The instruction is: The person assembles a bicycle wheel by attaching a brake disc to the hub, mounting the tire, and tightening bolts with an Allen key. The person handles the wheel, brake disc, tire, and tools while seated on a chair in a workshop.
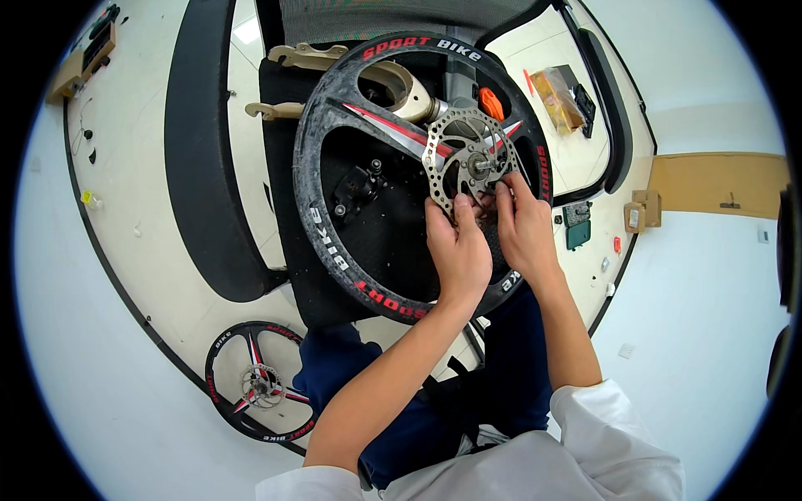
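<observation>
A black three-spoke bike wheel [311, 179] with red and white markings lies on a dark chair seat. Over its hub is a silver perforated disc brake rotor [433, 164], the axle end showing through its middle. My left hand [458, 246] pinches the rotor's near left edge between thumb and fingers. Close beside it, my right hand [525, 230] is closed on the rotor's near right edge, thumb on top. Fingertips of both hands are partly hidden beneath the rotor. Whether the rotor sits flush on the hub I cannot tell.
A beige fork [408, 93] lies partly under the wheel's far side, near an orange object [490, 103]. A black brake caliper [357, 190] shows between the spokes. Chair armrests [199, 159] flank the seat. A second wheel [219, 392] is at lower left; boxes [642, 210] stand at right.
</observation>
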`<control>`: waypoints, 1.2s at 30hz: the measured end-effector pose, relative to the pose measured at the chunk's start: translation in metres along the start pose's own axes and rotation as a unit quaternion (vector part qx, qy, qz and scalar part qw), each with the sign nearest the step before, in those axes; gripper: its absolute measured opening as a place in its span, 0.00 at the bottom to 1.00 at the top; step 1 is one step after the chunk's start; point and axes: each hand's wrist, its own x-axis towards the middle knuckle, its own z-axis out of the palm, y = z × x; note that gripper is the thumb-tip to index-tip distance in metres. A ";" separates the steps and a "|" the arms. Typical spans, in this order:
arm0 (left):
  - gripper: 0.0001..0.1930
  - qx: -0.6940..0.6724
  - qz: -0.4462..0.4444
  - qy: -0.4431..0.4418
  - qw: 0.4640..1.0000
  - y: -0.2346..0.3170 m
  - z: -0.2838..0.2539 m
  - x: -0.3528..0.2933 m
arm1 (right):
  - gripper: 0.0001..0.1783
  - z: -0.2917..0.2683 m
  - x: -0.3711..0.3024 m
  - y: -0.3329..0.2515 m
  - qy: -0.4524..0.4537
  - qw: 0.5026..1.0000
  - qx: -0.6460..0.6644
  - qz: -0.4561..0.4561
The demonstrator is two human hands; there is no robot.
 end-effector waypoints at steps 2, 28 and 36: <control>0.10 0.021 0.008 0.009 1.000 0.001 -0.002 -0.001 | 0.10 0.002 -0.003 -0.007 -0.018 0.998 -0.059 0.020; 0.13 0.045 -0.071 0.011 0.996 0.031 -0.057 -0.011 | 0.16 0.041 -0.022 -0.023 -0.128 0.926 -0.337 -0.110; 0.09 0.048 -0.058 0.013 0.997 0.022 -0.029 -0.017 | 0.11 0.011 -0.013 -0.003 -0.148 0.920 -0.317 -0.175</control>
